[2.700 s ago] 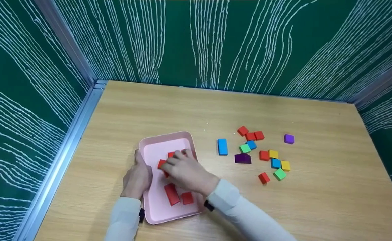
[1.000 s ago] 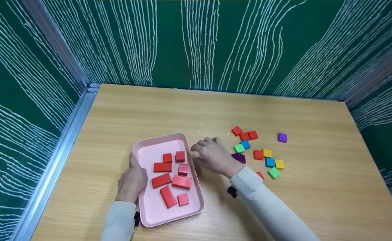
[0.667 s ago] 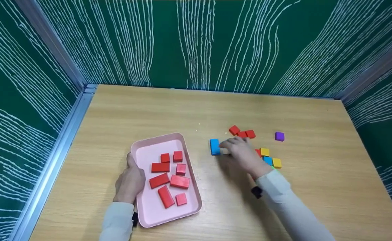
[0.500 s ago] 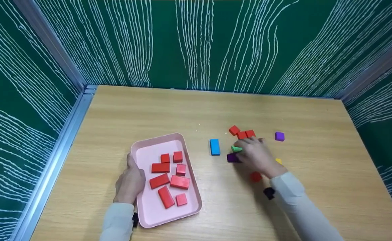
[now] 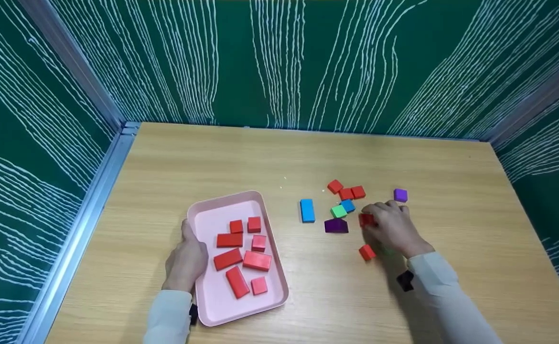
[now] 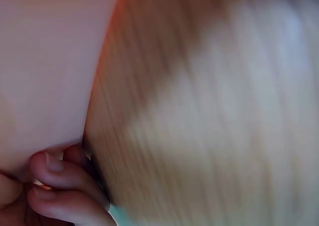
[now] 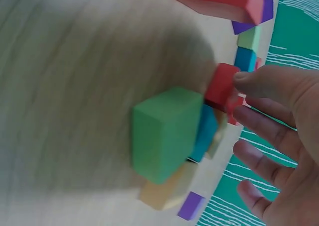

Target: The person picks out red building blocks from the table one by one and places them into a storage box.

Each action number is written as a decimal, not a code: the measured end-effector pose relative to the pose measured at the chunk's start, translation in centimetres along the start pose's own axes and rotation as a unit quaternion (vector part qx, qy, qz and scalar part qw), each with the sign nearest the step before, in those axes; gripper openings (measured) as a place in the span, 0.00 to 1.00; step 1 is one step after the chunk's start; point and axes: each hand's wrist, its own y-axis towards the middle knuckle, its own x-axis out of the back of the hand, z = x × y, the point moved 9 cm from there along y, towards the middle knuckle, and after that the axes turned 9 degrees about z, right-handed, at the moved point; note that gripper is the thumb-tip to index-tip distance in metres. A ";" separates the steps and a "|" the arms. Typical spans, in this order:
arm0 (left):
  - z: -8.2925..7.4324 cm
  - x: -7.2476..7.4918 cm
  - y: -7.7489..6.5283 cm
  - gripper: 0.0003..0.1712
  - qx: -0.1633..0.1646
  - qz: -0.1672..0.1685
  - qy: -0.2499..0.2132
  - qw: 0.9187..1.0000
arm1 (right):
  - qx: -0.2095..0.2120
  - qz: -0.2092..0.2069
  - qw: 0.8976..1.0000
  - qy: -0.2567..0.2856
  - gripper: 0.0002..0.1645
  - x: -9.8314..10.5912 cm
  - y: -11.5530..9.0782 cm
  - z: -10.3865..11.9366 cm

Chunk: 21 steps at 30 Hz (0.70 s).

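My left hand (image 5: 186, 258) grips the left side of a pink tray (image 5: 234, 315); in the left wrist view its fingers (image 6: 65, 176) are curled at the tray's edge (image 6: 45, 86). Several red blocks (image 5: 257, 260) lie inside the tray. On the right, my right hand (image 5: 396, 228) is over a group of cubes, its thumb and fingers (image 7: 266, 161) spread apart in the right wrist view. Its thumb tip is right by a red cube (image 7: 219, 86), which stands on the table against other cubes. Near it are a green cube (image 7: 167, 131), a blue cube (image 7: 203, 134) and yellow ones (image 7: 167, 191), hidden from the head view.
Left of the right hand lie a blue block (image 5: 307, 210), a dark purple block (image 5: 336, 225), a green cube (image 5: 338, 211) and several red cubes (image 5: 346, 193). One red cube (image 5: 367, 252) sits nearer, and a purple cube (image 5: 400, 195) farther back. Chalk-lined green walls (image 5: 251, 62) surround the table.
My right hand has left the tray and moved right over the scattered blocks to the red cube. The red blocks in the tray now lie uncovered. My left hand stays at the tray's side.
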 end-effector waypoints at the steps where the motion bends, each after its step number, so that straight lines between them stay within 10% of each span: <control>1: 0.0 0.0 0.0 0.39 0.001 0.000 0.001 1.000 | -0.003 0.004 1.000 0.002 0.22 -0.2 0.0 -0.1; 21: -0.1 0.0 -0.2 0.40 -0.004 0.001 -0.004 1.000 | 0.029 -0.031 0.999 0.015 0.21 0.6 1.2 3.9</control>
